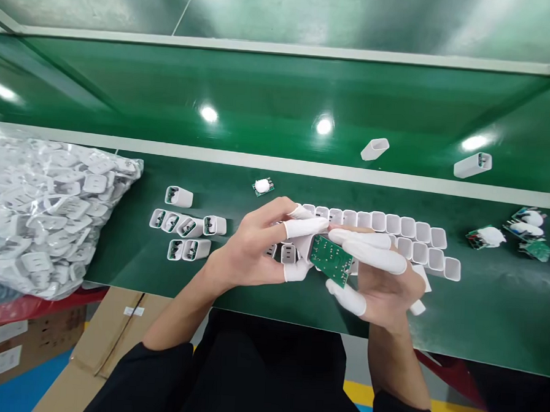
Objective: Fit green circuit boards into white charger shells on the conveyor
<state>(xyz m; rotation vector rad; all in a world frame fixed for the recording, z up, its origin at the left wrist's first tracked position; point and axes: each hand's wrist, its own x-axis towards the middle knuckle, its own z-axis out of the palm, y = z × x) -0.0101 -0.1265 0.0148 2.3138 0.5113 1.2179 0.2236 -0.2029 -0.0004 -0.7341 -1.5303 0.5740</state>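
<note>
My left hand (257, 243), with white finger covers on its tips, is closed round a white plastic charger housing (304, 247). My right hand (388, 282), its fingers covered the same way, grips a green circuit board (330, 259) between thumb and fingers. One end of the board meets the housing's mouth; how far it reaches inside is hidden. Behind and beside my hands stand rows of white open-ended housings (392, 224). Close under my left hand, a housing with slots in its end (288, 253) shows between the fingers.
Housings with boards inside (191, 227) lie to the left, beside a large clear bag of white parts (48, 212). A loose board (263, 186) lies behind my hands; several more boards (485, 237) are at right. Two housings (472, 165) rest by the back ledge. Cardboard boxes (102, 338) stand below left.
</note>
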